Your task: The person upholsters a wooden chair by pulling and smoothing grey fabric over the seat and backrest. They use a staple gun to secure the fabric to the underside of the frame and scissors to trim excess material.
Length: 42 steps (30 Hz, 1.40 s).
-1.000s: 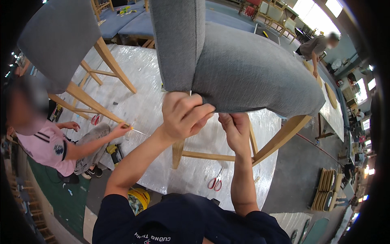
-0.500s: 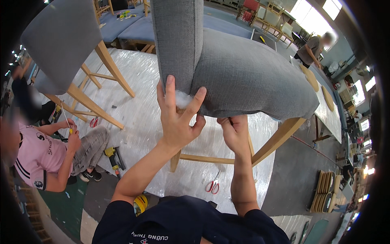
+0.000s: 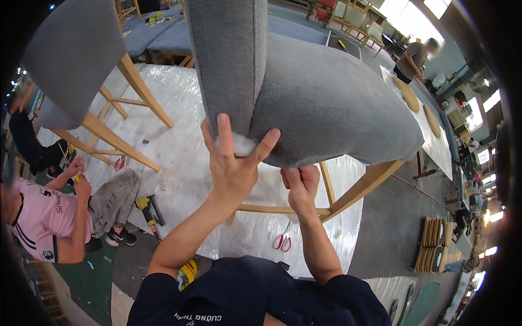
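Observation:
A grey upholstered chair [image 3: 337, 98] stands in front of me, its back rising upright and its seat reaching to the right. My left hand [image 3: 234, 174] is open, its spread fingers against the lower end of the back and the seat corner. White wadding [image 3: 243, 145] bulges out between those fingers. Just right of it, my right hand [image 3: 303, 187] is closed on the lower edge of the grey seat fabric [image 3: 296, 157]; its fingertips are partly hidden. A wooden leg [image 3: 361, 191] and a crossbar [image 3: 277, 210] show below the seat.
Red-handled scissors [image 3: 282, 242] lie on the plastic-wrapped table [image 3: 182, 190]. A yellow-black staple gun [image 3: 148, 214] lies near its left edge. Another grey chair [image 3: 76, 60] stands at the left, by a seated person in pink [image 3: 51, 217]. Someone else [image 3: 416, 60] works at the far right.
My right hand has come slightly down and left, drawing the seat's fabric edge lower; its dark fold is smoothed. The left hand keeps its spread hold. The seated person's hands have shifted.

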Available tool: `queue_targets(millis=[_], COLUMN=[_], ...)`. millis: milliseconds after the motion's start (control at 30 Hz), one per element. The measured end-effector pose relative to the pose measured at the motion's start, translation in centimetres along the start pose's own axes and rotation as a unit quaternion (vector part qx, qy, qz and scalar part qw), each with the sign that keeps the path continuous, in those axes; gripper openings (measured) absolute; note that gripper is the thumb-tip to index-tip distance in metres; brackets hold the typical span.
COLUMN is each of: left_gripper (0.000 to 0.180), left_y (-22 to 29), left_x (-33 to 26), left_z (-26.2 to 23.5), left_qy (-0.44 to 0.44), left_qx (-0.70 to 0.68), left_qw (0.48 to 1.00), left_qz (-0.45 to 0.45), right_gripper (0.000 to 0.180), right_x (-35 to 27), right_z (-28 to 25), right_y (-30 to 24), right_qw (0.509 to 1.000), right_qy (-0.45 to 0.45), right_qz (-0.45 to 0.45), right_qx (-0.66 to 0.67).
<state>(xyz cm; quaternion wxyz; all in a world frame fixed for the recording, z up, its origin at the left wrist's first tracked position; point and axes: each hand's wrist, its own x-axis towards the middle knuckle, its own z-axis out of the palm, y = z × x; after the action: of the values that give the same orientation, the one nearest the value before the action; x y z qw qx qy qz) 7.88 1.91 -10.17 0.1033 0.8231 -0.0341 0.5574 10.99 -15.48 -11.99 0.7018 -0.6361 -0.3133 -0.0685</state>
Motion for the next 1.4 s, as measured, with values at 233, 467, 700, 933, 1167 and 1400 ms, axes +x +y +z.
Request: queue_targets(millis=[233, 467, 700, 933, 1167, 1400], left_gripper=[0.085, 0.086, 0.089, 0.090, 0.089, 0.082], left_y=[1.2, 2.3, 3.7, 3.1, 4.2, 5.7], left_x=[-0.3, -1.0, -1.8, -3.1, -3.6, -3.9], left_z=[-1.1, -2.0, -2.9, -3.2, -4.0, -5.1], left_qy=[-0.008, -0.011, 0.009, -0.010, -0.029, -0.030], left_qx=[0.004, 0.019, -0.025, -0.016, -0.014, -0.044], left_qw=[1.000, 0.999, 0.998, 1.000, 0.999, 0.997], left_qz=[-0.013, -0.028, -0.051, -0.023, -0.023, -0.058], right_gripper=[0.026, 0.025, 0.025, 0.018, 0.023, 0.020], right_x=[-1.5, -2.3, -4.3, -4.9, -5.6, -6.1], right_z=[0.7, 0.6, 0.9, -1.2, -2.8, -3.6], right_y=[-1.6, -1.6, -1.8, -2.6, -0.6, -2.9], right_qw=[0.994, 0.998, 0.995, 0.997, 1.000, 0.993], right_qy=[0.046, 0.054, 0.073, 0.033, 0.003, -0.010], right_qz=[0.071, 0.022, 0.034, 0.063, -0.004, -0.028], right_qx=[0.073, 0.006, 0.055, 0.005, 0.006, -0.113])
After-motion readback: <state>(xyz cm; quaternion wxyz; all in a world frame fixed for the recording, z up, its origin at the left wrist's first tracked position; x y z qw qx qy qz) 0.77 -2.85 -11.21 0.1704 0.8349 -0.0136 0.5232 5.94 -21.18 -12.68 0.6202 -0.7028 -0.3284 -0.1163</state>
